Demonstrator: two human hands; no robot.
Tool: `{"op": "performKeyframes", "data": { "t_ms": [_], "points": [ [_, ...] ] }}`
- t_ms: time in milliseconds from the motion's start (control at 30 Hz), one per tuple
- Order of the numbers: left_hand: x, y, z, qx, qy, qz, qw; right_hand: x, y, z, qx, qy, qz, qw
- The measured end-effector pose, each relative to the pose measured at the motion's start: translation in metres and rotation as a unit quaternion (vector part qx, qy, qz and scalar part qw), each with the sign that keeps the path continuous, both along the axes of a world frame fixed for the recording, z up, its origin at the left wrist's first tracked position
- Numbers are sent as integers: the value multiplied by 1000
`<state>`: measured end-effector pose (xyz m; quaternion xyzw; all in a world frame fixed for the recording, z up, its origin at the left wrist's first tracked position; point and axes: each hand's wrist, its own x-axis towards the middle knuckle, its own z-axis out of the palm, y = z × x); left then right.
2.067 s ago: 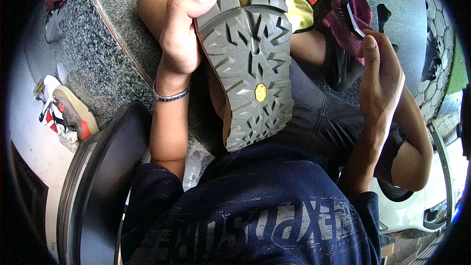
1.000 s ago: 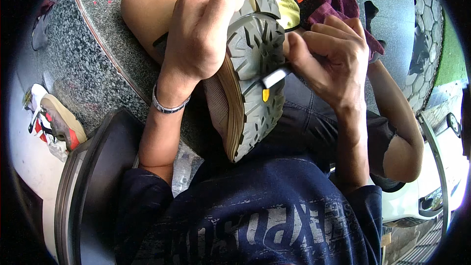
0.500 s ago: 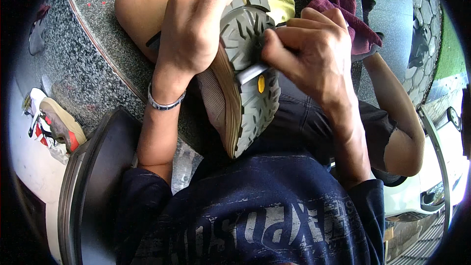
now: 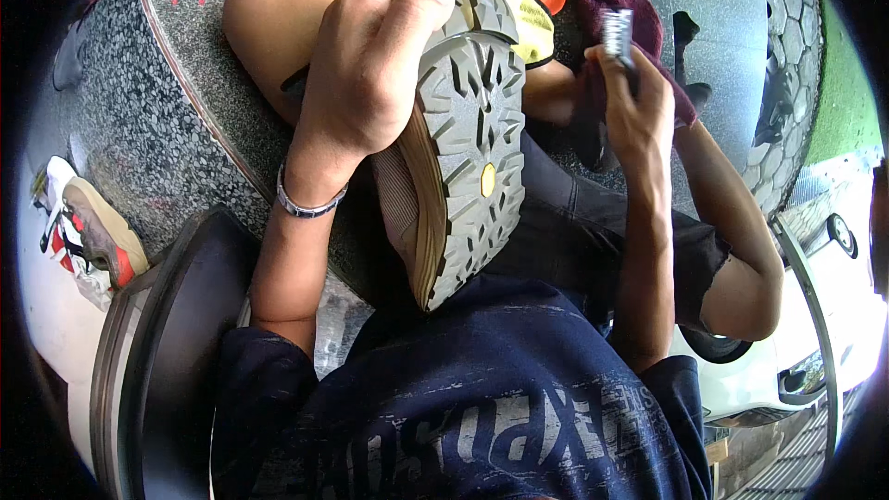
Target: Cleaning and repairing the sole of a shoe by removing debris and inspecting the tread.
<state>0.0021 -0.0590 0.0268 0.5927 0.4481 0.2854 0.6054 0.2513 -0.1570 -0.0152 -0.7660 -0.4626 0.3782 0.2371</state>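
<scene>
Now | left hand (image 4: 370, 74) is gripping the shoe (image 4: 463, 139), sole up over the lap | right hand (image 4: 634, 116) is pinching a small brush (image 4: 617, 35), lifted just beside the shoe

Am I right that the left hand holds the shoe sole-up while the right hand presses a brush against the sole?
Not quite. In the head view the left hand does hold the shoe sole-up, but the right hand holds the brush raised clear of the sole.
</scene>
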Motion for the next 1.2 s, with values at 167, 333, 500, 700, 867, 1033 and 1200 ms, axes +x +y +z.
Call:
{"op": "performKeyframes", "data": {
  "t_ms": [167,333,500,700,867,1033,1200],
  "points": [
    [2,-1,11,-65,-6,-7,998,-33,4,92,-11,290,-81,953],
    [2,2,5,-21,23,-6,999,-67,-6,95,-55,332,12,942],
    [2,-2,6,-45,-6,4,999,-66,-8,88,200,97,240,945],
    [3,-1,10,-74,-36,12,997,-80,-5,83,244,66,304,919],
    [0,-4,8,-63,-41,5,997,-83,-18,72,286,39,290,913],
    [-2,-1,6,-40,-2,-15,999,-53,-19,66,242,-30,290,926],
    [-2,-3,6,-53,-34,-10,998,-35,-13,78,236,-4,206,950]
  ]
}}
